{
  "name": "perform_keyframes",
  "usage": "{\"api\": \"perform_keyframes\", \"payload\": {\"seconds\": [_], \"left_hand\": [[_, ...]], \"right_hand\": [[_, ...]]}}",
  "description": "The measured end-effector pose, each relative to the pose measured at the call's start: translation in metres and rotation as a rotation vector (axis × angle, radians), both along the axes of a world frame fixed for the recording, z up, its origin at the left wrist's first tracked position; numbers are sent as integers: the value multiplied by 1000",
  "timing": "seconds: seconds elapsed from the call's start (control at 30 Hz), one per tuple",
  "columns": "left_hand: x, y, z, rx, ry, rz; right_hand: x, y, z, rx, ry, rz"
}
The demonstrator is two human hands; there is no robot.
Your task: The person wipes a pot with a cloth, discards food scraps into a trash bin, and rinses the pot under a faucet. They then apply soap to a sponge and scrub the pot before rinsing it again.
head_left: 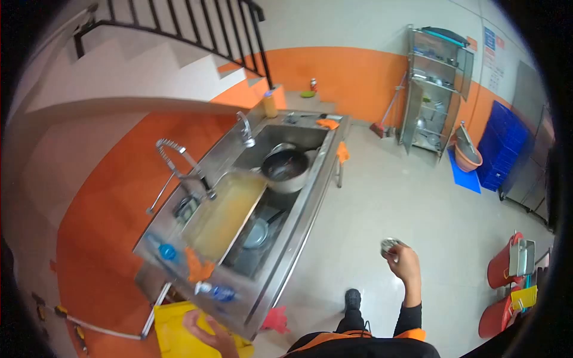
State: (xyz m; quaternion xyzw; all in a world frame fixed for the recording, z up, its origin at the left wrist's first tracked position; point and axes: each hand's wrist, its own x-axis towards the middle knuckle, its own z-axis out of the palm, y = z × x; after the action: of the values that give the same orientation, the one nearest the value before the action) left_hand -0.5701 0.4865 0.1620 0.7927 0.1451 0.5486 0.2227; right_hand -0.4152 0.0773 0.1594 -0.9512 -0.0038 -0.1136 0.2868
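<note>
Scourer (pixel 389 244), or some other small round metallic piece, was pinched in the fingers of the person's right hand (pixel 404 262); at that size I couldn't swear to which. It was up over the pale floor (pixel 370 179), well apart from the sink (pixel 290 235) and touching nothing but those fingers. The left hand (pixel 206 334) was by the yellow bin (pixel 173 322), blurred, its fingers loosely spread, with nothing that I could see in them.

As for how far things had got, the piece had been taken in hand, but I could see no sign of what it had been used on, if anything. The sink was well occupied: a dark-lined pot (pixel 285 184) sat in it, a pale pan (pixel 256 234) lay lower down, and the tray (pixel 245 222) was undrained, full of cloudy yellowish liquid (pixel 230 209). An orange cloth (pixel 200 267) and a blue bottle (pixel 222 292) sat at the near end, neither one in hand.
</note>
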Motion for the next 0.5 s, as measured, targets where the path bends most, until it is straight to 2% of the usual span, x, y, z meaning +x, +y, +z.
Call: {"api": "perform_keyframes", "payload": {"seconds": [0.07, 0.13, 0.17, 0.2, 0.23, 0.3, 0.33, 0.4, 0.43, 0.5], "left_hand": [[58, -62, -12, -239, 188, -320], [126, -111, -15, -258, 507, -765], [156, -118, -64, -459, 808, -879], [178, -129, -84, -667, 1130, -970], [200, -135, -102, -676, 1146, -962], [261, -168, -80, -55, 1990, -721], [272, -174, -86, -78, 1994, -727], [286, -172, -103, -405, 1082, -765], [295, -175, -96, -430, 1090, -750], [309, -173, -78, -664, 1038, -717]], "right_hand": [[24, -59, -9, 22, -41, -155], [57, -106, -19, -50, -64, -201], [77, -124, -23, -104, -75, -239], [96, -139, -22, -111, -59, -232], [113, -147, -19, -110, -40, -229], [152, -153, -3, 37, 22, -123], [177, -158, -11, 66, -6, -41], [232, -155, -18, 123, 19, 98], [259, -144, -18, 175, 69, 119], [318, -117, -18, 240, 52, 264]]}}
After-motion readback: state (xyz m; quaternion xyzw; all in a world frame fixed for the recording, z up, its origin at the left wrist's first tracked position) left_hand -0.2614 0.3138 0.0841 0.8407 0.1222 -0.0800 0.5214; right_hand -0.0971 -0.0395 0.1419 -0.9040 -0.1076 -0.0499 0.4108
